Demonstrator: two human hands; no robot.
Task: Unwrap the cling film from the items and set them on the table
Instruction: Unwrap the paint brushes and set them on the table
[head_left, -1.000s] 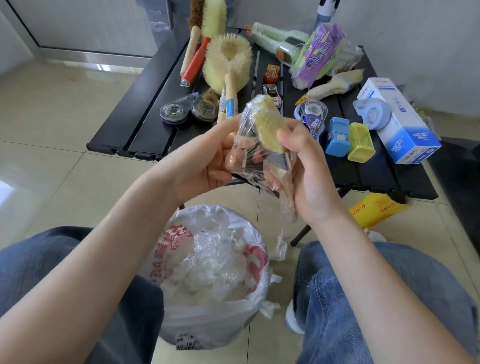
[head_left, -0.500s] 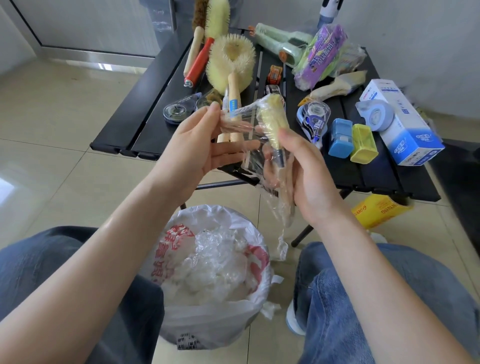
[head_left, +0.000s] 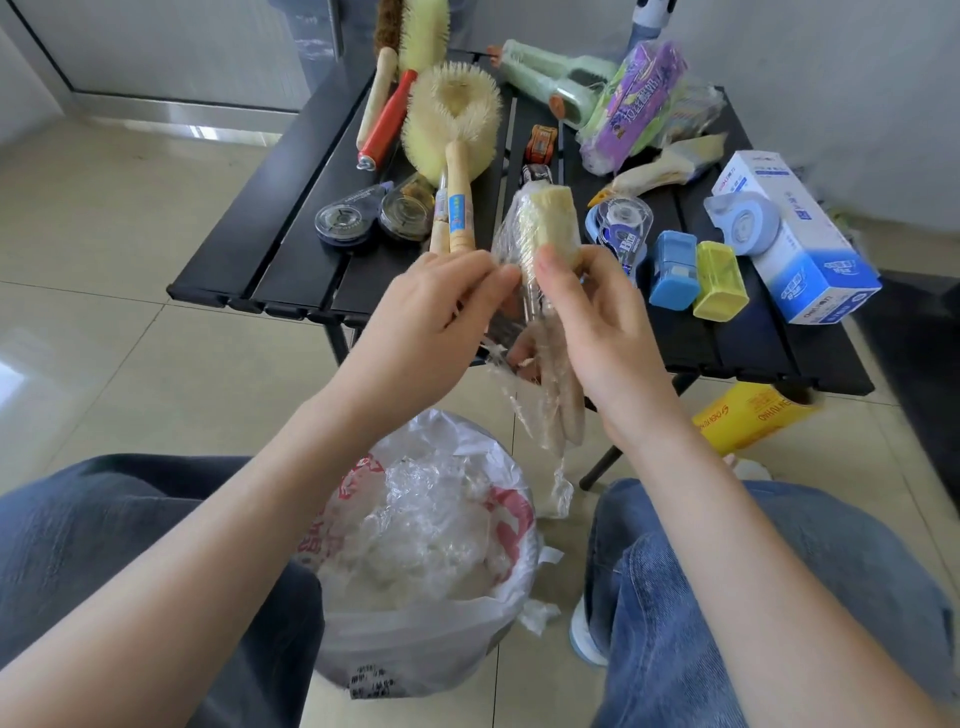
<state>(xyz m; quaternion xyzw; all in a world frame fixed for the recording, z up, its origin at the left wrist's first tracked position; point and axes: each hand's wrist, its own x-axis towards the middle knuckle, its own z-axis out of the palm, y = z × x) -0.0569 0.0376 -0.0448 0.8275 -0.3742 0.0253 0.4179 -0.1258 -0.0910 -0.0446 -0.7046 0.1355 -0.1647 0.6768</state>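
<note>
Peeling cling film (head_left: 511, 244) off a yellow-bristled brush (head_left: 551, 218) above the counter's (head_left: 270, 249) near edge, left hand (head_left: 431, 322) pinching the film, right hand (head_left: 597, 332) gripping the brush upright, apparently so waste film drops into the bin bag (head_left: 415, 634) below.

bright daylight | glare on floor tiles (head_left: 78, 322) (left) | wide-angle edge bending | slight blur

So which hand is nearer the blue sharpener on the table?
Right. The right hand holds the wrapped brush just left of the blue sharpener; the left hand pinches film farther left.
</note>
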